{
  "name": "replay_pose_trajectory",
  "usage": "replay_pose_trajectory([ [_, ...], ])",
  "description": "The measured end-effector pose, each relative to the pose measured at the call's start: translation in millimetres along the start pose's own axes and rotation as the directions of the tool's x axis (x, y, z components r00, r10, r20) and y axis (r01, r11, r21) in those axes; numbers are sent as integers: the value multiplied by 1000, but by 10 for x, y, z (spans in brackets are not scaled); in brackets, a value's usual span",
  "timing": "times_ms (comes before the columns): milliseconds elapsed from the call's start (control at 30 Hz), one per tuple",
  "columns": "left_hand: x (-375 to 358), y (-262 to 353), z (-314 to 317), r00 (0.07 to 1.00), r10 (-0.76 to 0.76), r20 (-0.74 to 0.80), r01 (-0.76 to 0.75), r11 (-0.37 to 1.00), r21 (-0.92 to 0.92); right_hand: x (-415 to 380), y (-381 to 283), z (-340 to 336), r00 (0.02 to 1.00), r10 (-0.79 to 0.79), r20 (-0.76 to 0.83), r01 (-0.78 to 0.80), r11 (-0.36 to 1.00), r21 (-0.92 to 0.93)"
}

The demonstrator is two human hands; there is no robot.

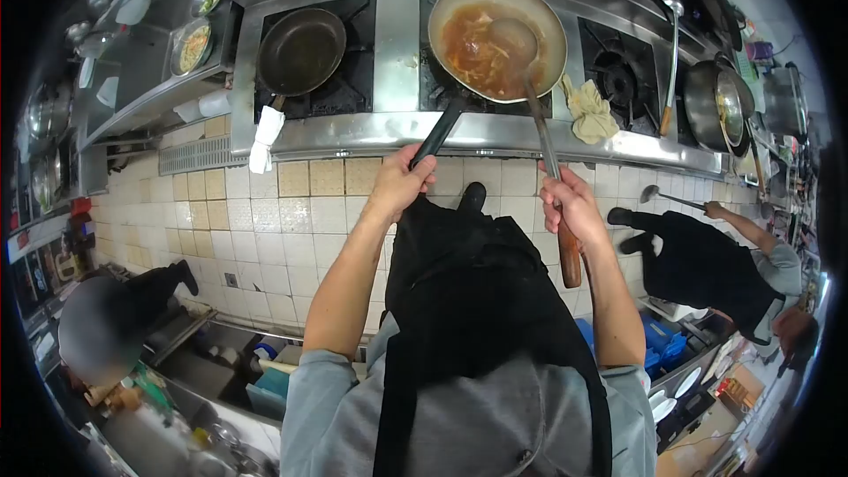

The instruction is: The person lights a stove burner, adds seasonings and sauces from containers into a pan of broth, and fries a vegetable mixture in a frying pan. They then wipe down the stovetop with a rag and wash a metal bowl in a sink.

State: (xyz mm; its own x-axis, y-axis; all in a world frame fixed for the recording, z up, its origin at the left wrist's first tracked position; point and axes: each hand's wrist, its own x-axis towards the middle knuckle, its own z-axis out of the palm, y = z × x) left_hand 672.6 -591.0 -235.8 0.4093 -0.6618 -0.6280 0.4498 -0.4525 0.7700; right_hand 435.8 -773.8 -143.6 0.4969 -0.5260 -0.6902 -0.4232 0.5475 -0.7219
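My left hand is wrapped round the black handle of a light-coloured frying pan, which sits over a burner. Reddish-brown sauce with pale strips in it covers the pan's bottom. My right hand grips a long ladle by its metal shaft and wooden handle. The ladle's bowl rests in the sauce on the right side of the pan, partly sunk in it.
A dark frying pan with a white cloth round its handle stands on the left burner. A crumpled yellowish cloth lies right of my pan. Co-workers stand at left and right; the right one's hand holds a ladle.
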Motion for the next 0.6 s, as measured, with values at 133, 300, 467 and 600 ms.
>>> replay_pose_trajectory([
  [133, 4, 35, -129, 999, 53, -12, -53, 999, 0, -17, -82, 123, 978, 89, 187, -149, 928, 341],
  [300, 32, 72, -287, 995, 62, 74, -63, 998, 20, -47, 7, 293, 997, -22, 73, 25, 999, -36],
  [467, -27, 58, -261, 985, 7, 175, 3, 999, -54, -102, -23, 421, 997, -61, -57, 56, 995, -84],
  [600, -31, 61, -270, 987, 7, 160, 6, 997, -79, -89, -167, 401, 996, 53, 77, -76, 941, 329],
])
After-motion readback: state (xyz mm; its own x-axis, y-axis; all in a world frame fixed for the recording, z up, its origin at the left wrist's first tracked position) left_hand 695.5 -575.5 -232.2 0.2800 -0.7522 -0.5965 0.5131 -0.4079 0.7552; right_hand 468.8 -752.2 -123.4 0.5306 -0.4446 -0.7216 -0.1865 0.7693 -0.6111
